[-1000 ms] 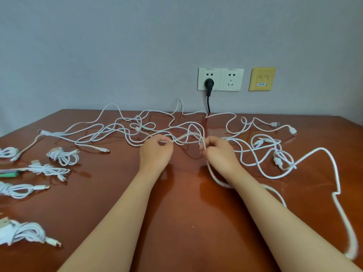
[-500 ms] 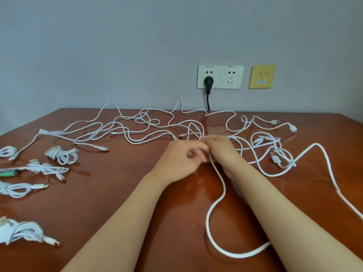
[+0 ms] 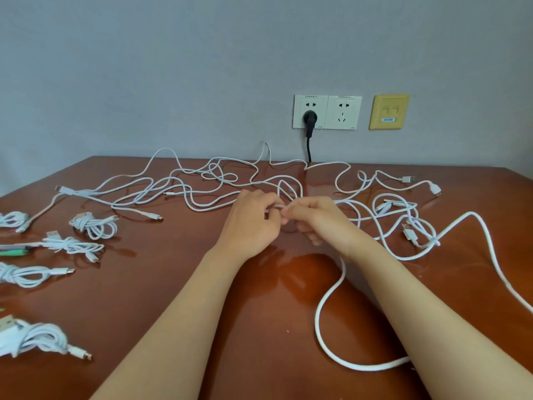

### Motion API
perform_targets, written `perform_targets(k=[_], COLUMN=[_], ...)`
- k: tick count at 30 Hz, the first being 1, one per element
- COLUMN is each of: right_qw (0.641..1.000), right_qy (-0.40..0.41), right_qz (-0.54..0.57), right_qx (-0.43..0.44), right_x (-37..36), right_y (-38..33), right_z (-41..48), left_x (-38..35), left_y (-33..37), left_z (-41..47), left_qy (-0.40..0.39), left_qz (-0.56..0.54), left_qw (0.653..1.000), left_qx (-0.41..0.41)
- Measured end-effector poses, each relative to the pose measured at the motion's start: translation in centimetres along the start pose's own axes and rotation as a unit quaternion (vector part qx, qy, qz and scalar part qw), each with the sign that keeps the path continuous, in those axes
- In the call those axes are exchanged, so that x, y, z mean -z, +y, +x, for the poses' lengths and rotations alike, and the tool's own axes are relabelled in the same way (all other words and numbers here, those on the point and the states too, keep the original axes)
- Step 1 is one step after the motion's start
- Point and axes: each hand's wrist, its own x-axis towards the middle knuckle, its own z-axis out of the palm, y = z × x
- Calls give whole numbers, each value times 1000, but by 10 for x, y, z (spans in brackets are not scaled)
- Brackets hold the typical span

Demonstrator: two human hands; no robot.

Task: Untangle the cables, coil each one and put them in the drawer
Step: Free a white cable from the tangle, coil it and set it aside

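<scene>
A tangle of white cables [image 3: 178,189] sprawls across the back of the brown table [image 3: 173,284]. My left hand [image 3: 251,223] and my right hand [image 3: 314,220] meet at the table's middle, fingertips together, both pinching a thick white cable [image 3: 320,319] at its end. That cable runs under my right wrist, loops toward the front edge and passes beneath my right forearm. A second knot of cables [image 3: 403,220] lies right of my right hand. No drawer is in view.
Several coiled white cables lie along the left edge, among them a coiled cable [image 3: 92,225] and a bundled cable [image 3: 37,339]. A black plug [image 3: 309,119] sits in the wall socket behind the table. A green object [image 3: 13,251] pokes in at far left.
My left hand slid right along the cable until it met my right hand. The thick cable's slack was drawn in from the right into a loop near the front.
</scene>
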Motion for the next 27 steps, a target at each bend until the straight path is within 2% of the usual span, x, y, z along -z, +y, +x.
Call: perform_targets(k=[3,5,7,9,12,15,17,20,23,25,27], right_qw=[995,990,991,993,991,969,956,962,980,985,986], right_qy=[46,55,40,14,1,36,71,49,16,19,9], right_qz=[83,120,127,115,127,234,273,238,117,37,6], right_qx=[42,46,24,-8,-40,-63,-77,-124,-161,-164,-166], right_x=[4,5,5,3,4,7,4,-8,-18,-22,-24], right_y=[-4,-3,-1,2,5,6,8,11,12,12,11], right_z=[2,4,5,5,4,7,9,10,12,14,14], left_x=[-1,0,3,7,12,16,17,12,9,8,8], left_y=[0,-1,-4,-5,-4,-7,-7,-5,-4,-4,-2], left_z=[1,1,4,7,8,6,6,4,3,2,2], left_qy=[13,52,107,131,114,73,34,-49,-103,-117,-97], left_qz=[-18,-83,-156,-269,-400,-525,-581,-599,-588,-587,-592], left_qw=[1000,994,975,933,858,781,743,731,742,746,742], left_qx=[-19,39,119,199,301,330,330,323,304,293,298])
